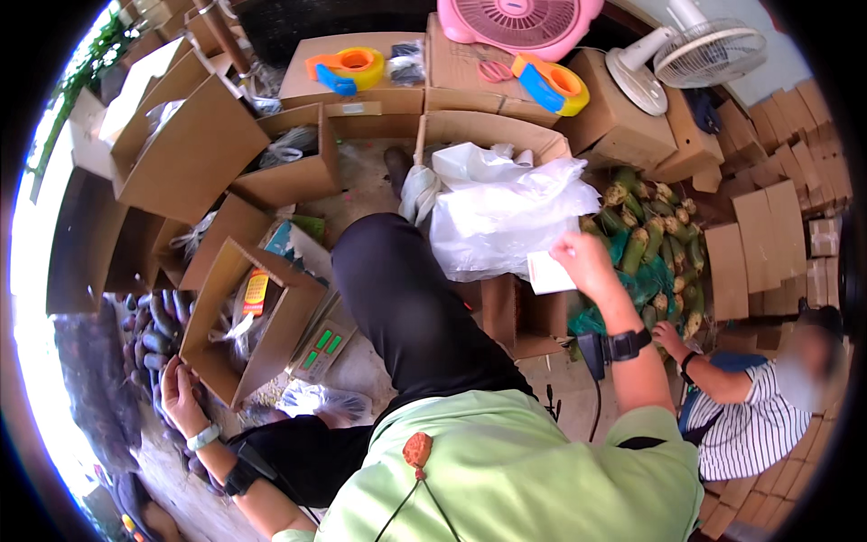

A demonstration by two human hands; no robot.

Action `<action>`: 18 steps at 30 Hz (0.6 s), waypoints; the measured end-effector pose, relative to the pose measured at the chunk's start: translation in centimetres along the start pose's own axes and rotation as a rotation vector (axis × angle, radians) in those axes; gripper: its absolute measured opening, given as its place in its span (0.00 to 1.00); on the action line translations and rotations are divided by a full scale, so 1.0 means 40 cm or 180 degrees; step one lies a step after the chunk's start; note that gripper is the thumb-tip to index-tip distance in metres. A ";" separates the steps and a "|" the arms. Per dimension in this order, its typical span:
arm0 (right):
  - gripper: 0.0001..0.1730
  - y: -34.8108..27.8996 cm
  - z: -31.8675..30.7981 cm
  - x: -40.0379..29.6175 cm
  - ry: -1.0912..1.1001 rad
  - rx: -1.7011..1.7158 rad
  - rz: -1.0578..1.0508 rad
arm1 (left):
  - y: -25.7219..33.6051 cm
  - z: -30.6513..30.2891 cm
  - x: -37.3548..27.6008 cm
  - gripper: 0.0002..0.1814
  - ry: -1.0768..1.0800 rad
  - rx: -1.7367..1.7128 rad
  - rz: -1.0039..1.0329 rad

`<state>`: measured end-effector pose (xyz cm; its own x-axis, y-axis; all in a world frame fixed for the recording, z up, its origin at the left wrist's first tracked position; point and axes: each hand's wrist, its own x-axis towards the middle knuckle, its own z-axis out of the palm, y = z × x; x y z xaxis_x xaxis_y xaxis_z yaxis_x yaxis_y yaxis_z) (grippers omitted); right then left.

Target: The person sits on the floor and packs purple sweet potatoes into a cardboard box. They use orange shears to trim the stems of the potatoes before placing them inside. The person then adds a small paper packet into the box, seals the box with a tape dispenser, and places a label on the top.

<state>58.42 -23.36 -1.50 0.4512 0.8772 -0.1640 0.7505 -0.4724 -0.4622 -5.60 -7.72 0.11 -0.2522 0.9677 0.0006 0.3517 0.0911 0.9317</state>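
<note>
My right hand (pixel 586 263) pinches a small white paper or card (pixel 550 273) beside a carton (pixel 494 129) lined with a white plastic bag (pixel 504 210). My left hand (pixel 181 400) is at the lower left corner of an opened cardboard box (pixel 271 352); whether it grips the box I cannot tell. Inside that box lie clear plastic wrapping (pixel 240 332) and a red and yellow printed label (pixel 255 293). The box appears to rest on a digital scale (pixel 322 352) with lit green displays. Dark purple elongated vegetables (pixel 159 332) lie just beyond my left hand.
Two tape dispensers (pixel 349 68) and pink scissors (pixel 495 71) lie on cartons at the back, near a pink fan (pixel 521 24) and a white fan (pixel 708 54). Green elongated vegetables (pixel 653 244) are piled right. A co-worker (pixel 752 406) is at the far right.
</note>
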 end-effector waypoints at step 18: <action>0.10 -0.679 0.057 0.134 -0.1017 0.1777 -0.1507 | -0.011 -0.040 -0.052 0.12 -0.0452 0.3745 0.1996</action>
<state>39.34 -5.64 8.19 -0.0785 0.9959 -0.0438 0.4369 -0.0052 -0.8995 -6.68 -10.14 0.30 0.3061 0.9296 0.2053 0.9519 -0.2966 -0.0762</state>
